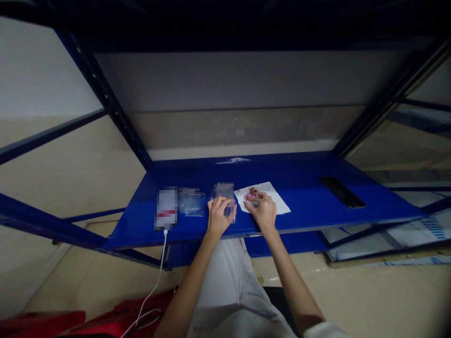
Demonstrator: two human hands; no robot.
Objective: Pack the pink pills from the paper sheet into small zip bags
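My left hand (218, 216) rests on the blue shelf (306, 206) with its fingers closed on a small clear plastic bag (223, 191). My right hand (262, 210) lies on a white sheet of paper (278, 199), its fingertips pinched at a little heap of pink and dark small pieces (251, 193). What the fingers hold is too small to name. More clear bags (192, 202) lie in a pile just left of my left hand.
A phone (166, 207) with a white cable (155, 286) lies at the shelf's left front. A dark flat device (341, 191) sits at the right. Blue uprights frame both sides. Something red (105, 321) lies on the floor below.
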